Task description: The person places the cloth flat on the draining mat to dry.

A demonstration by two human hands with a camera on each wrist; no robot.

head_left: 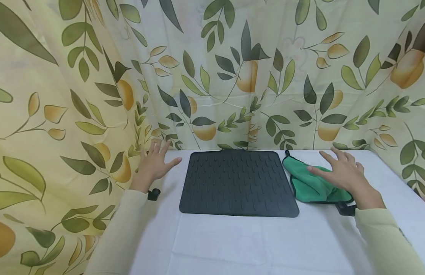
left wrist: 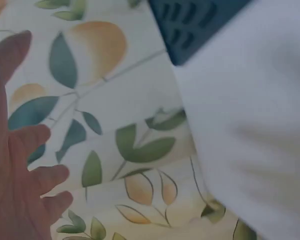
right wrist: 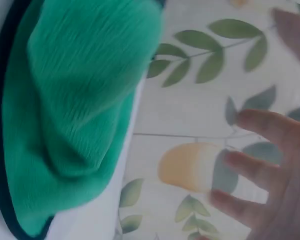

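A dark grey mat (head_left: 238, 183) with rows of raised ridges lies flat on the white tabletop. Just right of it is a crumpled green cloth (head_left: 315, 185) with black edging and a small black loop at its far corner. My left hand (head_left: 153, 164) is held left of the mat, fingers spread, touching nothing. My right hand (head_left: 344, 172) hovers over the right part of the cloth with its fingers apart. In the right wrist view the cloth (right wrist: 80, 110) lies beside the spread fingers, and nothing is held. The left wrist view catches one corner of the mat (left wrist: 182, 30).
A white cover (head_left: 219, 244) spreads over the table. Curtains (head_left: 226, 76) printed with leaves and fruit hang behind the table and along its left side, close to my left hand. The table's right edge slants away past my right arm. A black wrist device (head_left: 154, 194) sits at my left wrist.
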